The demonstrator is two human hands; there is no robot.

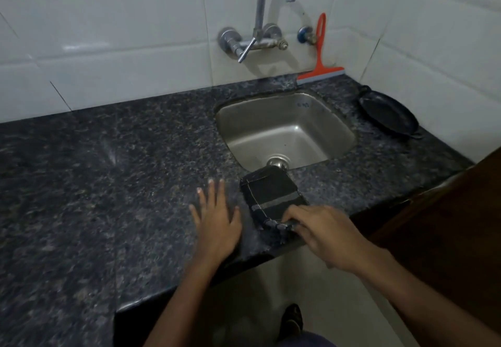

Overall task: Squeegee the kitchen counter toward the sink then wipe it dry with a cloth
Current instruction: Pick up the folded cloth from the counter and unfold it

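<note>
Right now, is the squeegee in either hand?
No, the orange squeegee leans against the wall tiles behind the sink, while the right hand grips the dark cloth.

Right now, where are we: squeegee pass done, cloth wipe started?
Squeegee leans against the wall behind the sink, so that pass looks finished. In hand: right hand grips the near edge of the folded dark cloth by the sink; left hand lies flat on the counter. Left: the whole wipe, apparently.

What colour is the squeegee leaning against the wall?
Orange-red squeegee, clearest in the head view.
</note>
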